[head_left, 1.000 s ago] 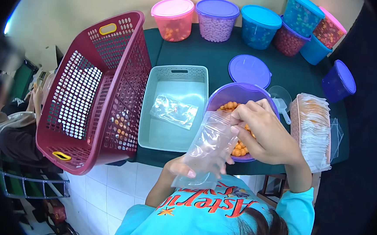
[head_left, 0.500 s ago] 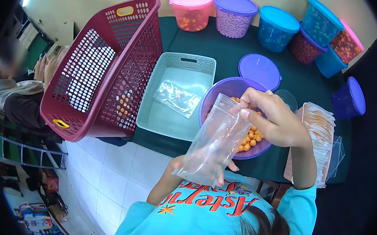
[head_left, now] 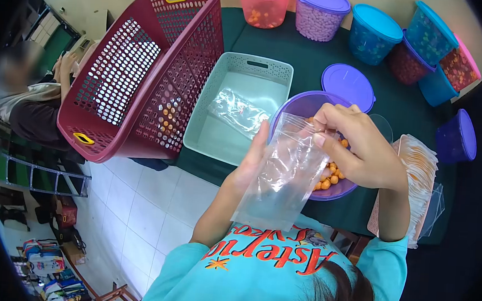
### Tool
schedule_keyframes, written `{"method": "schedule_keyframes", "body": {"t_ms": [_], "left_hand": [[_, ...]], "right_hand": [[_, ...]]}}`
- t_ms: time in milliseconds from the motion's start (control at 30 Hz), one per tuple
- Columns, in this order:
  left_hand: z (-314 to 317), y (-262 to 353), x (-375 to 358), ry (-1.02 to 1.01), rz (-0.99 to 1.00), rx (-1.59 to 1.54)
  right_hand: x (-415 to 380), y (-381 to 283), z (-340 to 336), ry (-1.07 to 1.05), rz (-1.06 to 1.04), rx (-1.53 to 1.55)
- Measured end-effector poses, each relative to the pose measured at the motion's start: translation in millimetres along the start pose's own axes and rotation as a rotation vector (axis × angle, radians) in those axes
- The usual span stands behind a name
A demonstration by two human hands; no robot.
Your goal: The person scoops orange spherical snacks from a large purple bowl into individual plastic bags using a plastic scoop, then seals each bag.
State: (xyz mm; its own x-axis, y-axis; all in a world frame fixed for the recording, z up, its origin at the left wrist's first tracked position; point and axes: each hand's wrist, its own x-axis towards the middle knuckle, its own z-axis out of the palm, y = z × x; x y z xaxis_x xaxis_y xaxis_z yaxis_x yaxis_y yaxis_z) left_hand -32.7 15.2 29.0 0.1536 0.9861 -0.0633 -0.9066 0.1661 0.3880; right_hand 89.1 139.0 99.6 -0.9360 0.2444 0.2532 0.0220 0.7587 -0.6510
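**Right hand [head_left: 350, 144] pinches a clear zip bag [head_left: 284, 178] over the purple tub [head_left: 293, 106]**

From my remote seat, I see the right thumb and forefinger pinching the bag's top corner. The left hand [head_left: 250, 159] is at its left side, one digit extended upward; the rest is behind the plastic, so I cannot tell its grip. The bag hangs tilted, partly in front of the tub, which holds orange balls [head_left: 326, 183].

To my left, the pale green tray [head_left: 202, 134] holds clear plastic packaging [head_left: 237, 112], and the maroon basket [head_left: 165, 70] stands beside it. To my right, a pink box [head_left: 375, 213] holds tightly packed sachets [head_left: 418, 174].

Beyond the tub, a round purple lid [head_left: 347, 86] lies on the dark green tablecloth [head_left: 270, 46]. Farther back I make out lidded tubs [head_left: 320, 19], some stacked. Past the basket, another person [head_left: 37, 105] sits.
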Motion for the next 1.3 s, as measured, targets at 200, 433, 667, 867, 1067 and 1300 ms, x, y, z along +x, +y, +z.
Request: {"method": "schedule_keyframes", "body": {"t_ms": [200, 433, 667, 867, 1067, 1300], "left_hand": [[-15.5, 1.2, 9.3, 0.007, -0.032, 0.131], [-61.7, 27.0, 4.3, -0.142, 0.070, -0.020], [-72.4, 30.5, -3.2, -0.105, 0.074, -0.038], [-79.5, 29.1, 2.8, -0.139, 0.046, -0.090], [-64.5, 29.2, 0.1, -0.152, 0.087, -0.108], [-61.6, 13.3, -16.5, -0.190, 0.117, 0.046]], "right_hand": [[-1.5, -0.6, 3.6, 0.015, 0.052, -0.032], [-11.3, 48.2, 11.1, 0.321, 0.220, -0.181], [-21.0, 97.5, 52.6, -0.157, 0.370, -0.697], [-12.5, 113.1, 65.2, -0.332, 0.370, -0.829], [-8.0, 121.0, 59.1, -0.375, 0.299, -0.709], [-6.5, 110.3, 43.8, -0.333, 0.395, -0.427]]}}
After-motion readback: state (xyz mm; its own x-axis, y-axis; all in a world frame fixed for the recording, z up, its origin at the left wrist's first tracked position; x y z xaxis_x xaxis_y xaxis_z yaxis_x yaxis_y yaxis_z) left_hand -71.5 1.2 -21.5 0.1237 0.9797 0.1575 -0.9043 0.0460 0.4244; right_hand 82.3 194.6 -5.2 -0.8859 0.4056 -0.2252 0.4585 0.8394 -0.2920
